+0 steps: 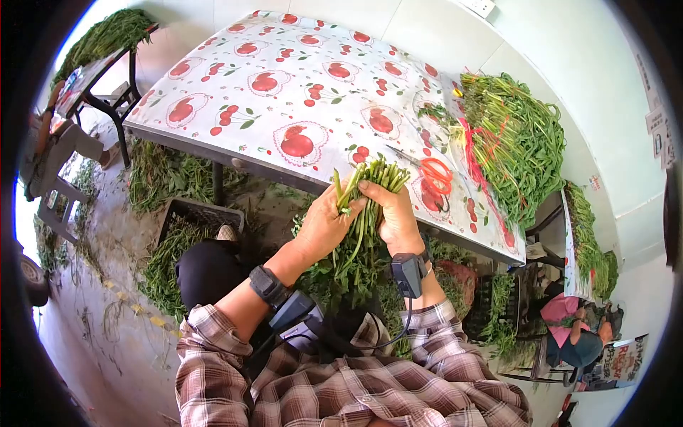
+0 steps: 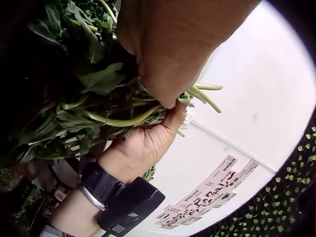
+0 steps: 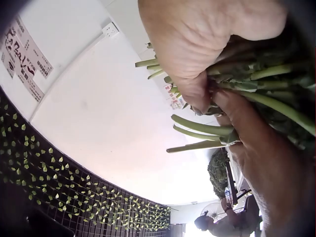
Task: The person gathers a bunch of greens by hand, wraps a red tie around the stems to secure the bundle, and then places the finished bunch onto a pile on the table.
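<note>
A bunch of leafy green stems (image 1: 359, 245) stands in front of my chest, cut ends up and leaves hanging below. My left hand (image 1: 326, 222) grips it from the left, thumb and fingers around the stems near the top. From the other side my right hand (image 1: 397, 219) holds the same bunch, its thumb laid across the stems. Both thumbs nearly meet in the right wrist view, where several pale stem ends (image 3: 197, 133) poke out past the left hand (image 3: 256, 143). Orange-handled scissors (image 1: 435, 176) lie on the table just beyond my right hand.
A table with a fruit-print cover (image 1: 306, 92) stands ahead. A large pile of greens (image 1: 516, 142) with red ties (image 1: 471, 153) lies on its right end. Below left is a black crate (image 1: 203, 213) with greens. Another person (image 1: 569, 324) sits at the lower right.
</note>
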`<state>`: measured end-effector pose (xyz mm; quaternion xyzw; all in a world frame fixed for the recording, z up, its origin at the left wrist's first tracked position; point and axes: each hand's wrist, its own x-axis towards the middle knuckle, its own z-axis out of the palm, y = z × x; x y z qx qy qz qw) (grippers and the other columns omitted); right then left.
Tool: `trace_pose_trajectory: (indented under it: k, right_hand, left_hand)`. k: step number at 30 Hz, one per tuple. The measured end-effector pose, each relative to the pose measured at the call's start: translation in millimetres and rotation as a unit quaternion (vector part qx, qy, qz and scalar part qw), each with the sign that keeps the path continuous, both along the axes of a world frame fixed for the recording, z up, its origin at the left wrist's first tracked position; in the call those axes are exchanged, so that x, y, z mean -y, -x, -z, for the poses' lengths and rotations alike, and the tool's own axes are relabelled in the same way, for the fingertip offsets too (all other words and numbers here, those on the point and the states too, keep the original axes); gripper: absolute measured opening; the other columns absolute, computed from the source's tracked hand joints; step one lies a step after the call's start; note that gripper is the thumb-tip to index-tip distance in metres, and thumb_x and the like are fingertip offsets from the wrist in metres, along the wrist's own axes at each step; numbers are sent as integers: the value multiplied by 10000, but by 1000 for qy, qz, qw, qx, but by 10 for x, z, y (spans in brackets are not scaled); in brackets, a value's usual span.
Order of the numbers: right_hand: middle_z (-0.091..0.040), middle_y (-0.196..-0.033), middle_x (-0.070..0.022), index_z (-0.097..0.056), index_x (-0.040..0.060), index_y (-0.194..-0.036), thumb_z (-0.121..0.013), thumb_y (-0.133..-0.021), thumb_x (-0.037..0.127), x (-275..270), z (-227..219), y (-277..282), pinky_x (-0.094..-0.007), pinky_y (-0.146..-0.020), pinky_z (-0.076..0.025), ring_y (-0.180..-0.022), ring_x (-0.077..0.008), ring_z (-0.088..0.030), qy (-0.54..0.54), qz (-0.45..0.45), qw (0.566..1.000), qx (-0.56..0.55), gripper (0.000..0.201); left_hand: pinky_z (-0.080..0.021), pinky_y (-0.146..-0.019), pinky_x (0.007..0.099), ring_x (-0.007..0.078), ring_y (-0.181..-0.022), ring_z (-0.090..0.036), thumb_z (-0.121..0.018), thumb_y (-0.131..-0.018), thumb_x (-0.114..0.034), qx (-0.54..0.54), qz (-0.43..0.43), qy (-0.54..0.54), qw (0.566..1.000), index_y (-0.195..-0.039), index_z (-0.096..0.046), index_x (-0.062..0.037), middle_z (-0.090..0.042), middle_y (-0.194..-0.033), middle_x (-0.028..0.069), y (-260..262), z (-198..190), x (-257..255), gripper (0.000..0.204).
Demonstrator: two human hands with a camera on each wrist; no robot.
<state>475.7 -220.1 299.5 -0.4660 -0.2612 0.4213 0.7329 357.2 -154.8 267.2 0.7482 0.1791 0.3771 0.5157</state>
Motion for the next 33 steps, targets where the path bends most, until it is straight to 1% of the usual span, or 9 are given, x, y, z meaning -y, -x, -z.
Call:
trace_pose_trajectory:
  k: [6, 10, 20, 24, 27, 29, 30, 31, 33]
  right_hand:
    - [-650, -924, -13, -616, 28, -999, -736, -746, 21, -25, 65, 29, -264, -766, -482, -812, -105, -606, -8, -12, 999, 41, 281]
    - [-654, -903, -11, -618, 23, -987, -713, -749, 5, -30, 70, 32, -255, -767, -470, -812, -96, -603, 11, -19, 998, 56, 257]
    - [-656, -881, -24, -633, 20, -968, -693, -728, -10, 26, 55, 1, -267, -724, -492, -776, -107, -610, 27, 8, 999, 25, 249]
    - [-665, -875, -44, -636, 10, -990, -695, -703, -15, 69, 0, -73, -276, -719, -503, -782, -126, -625, 21, 32, 999, 11, 295]
    - [-665, -865, -66, -631, -5, -980, -664, -716, -20, 134, -36, -199, -299, -689, -542, -749, -154, -641, 26, 66, 997, -20, 267]
    - [-664, -849, -94, -629, -22, -959, -648, -720, -26, 162, -119, -263, -298, -650, -557, -688, -168, -643, -2, 103, 994, -32, 240]
    - [-664, -840, -104, -632, -28, -942, -645, -722, -25, 191, -104, -342, -302, -639, -562, -673, -174, -643, 5, 122, 992, -37, 221]
    - [-658, -790, -101, -641, -29, -878, -645, -734, 6, 209, -194, -347, -315, -606, -559, -652, -182, -639, 20, 161, 985, -57, 149]
    - [-647, -737, -102, -640, -18, -815, -649, -757, 85, 269, -51, -629, -316, -570, -542, -632, -190, -634, -6, 139, 989, -48, 118]
  left_hand:
    - [-449, -909, 404, 402, -1093, -518, -566, -889, -142, -73, -39, -90, 993, -1261, -485, -43, -510, -1234, 210, 46, -24, -10, 394]
    - [-481, -829, 432, 375, -981, -579, -581, -878, -173, -101, -39, -120, 987, -1288, -470, -63, -455, -1288, 168, 81, -58, 12, 439]
    - [-416, -963, 406, 370, -1163, -481, -604, -875, -172, -129, 24, -23, 991, -1315, -433, -89, -375, -1333, 191, 74, -166, 79, 479]
    - [-378, -981, 328, 228, -1163, -450, -533, -926, -106, 0, -14, -43, 999, -1365, -394, -39, -436, -1305, 134, 41, -139, 40, 465]
    - [-461, -795, 269, 128, -870, -561, -485, -973, -182, 60, 26, 170, 983, -1312, -471, -17, -545, -1202, 95, 140, -347, -36, 378]
    - [-464, -707, 257, 95, -710, -541, -456, -989, -244, 100, 0, 227, 969, -1170, -588, -17, -640, -918, 77, 217, -453, -173, 319]
    - [-445, -652, 255, 85, -664, -511, -432, -994, -274, 129, -20, 131, 983, -1061, -621, 2, -623, -816, 69, 266, -450, -299, 342]
    - [-411, -596, 253, 78, -627, -481, -406, -992, -294, 126, -68, 168, 975, -962, -629, 15, -570, -743, 40, 331, -521, -385, 383]
    - [-376, -570, 232, 84, -590, -441, -415, -991, -310, 195, -118, 213, 950, -1029, -592, 17, -429, -651, -17, 503, -678, -513, 374]
